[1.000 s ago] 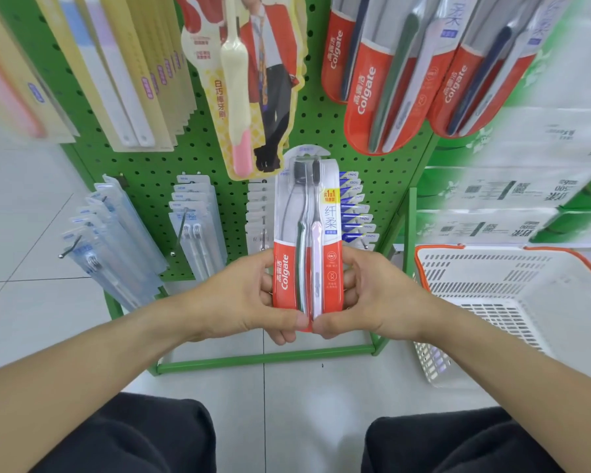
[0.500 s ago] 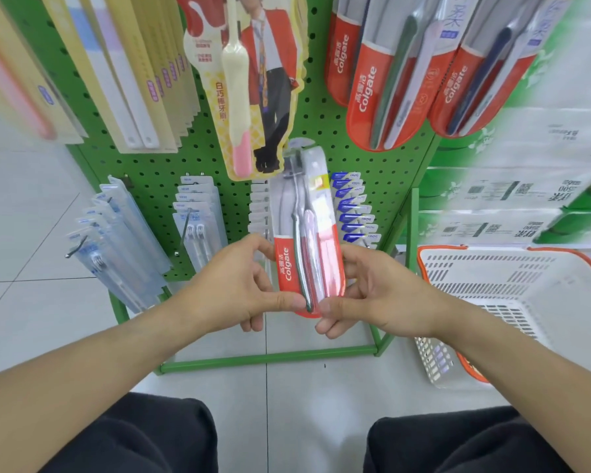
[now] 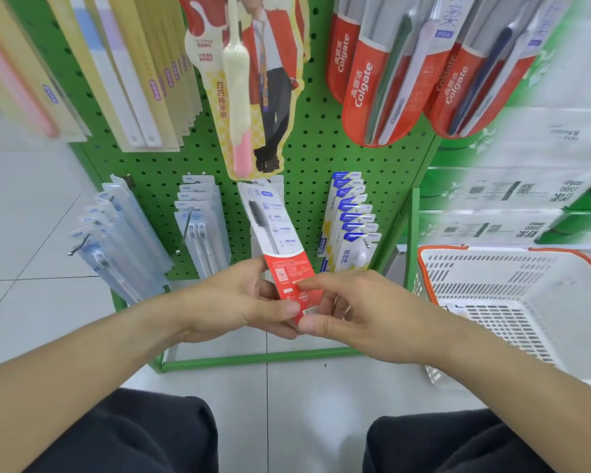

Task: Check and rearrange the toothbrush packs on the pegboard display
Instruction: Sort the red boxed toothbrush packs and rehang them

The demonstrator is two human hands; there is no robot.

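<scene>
A red and white Colgate toothbrush pack (image 3: 276,238) is held in front of the green pegboard (image 3: 318,155), its printed back side facing me and its top tilted to the left. My left hand (image 3: 239,302) grips the pack's lower left edge with thumb in front. My right hand (image 3: 348,308) pinches the lower right edge, index finger across the red part. More Colgate packs (image 3: 382,80) hang at the upper right. Blue and white packs (image 3: 352,220) hang just right of the held pack, pale packs (image 3: 202,220) to its left.
A white basket with an orange rim (image 3: 512,302) stands on the floor at the right. Clear packs on a hook (image 3: 116,240) jut out at the lower left. Yellow packs (image 3: 133,73) hang at the upper left. The stand's green base bar (image 3: 253,358) runs below my hands.
The pack has been turned over, from its front with the two brushes showing to its printed back. Both hands have shifted their hold on its lower end.
</scene>
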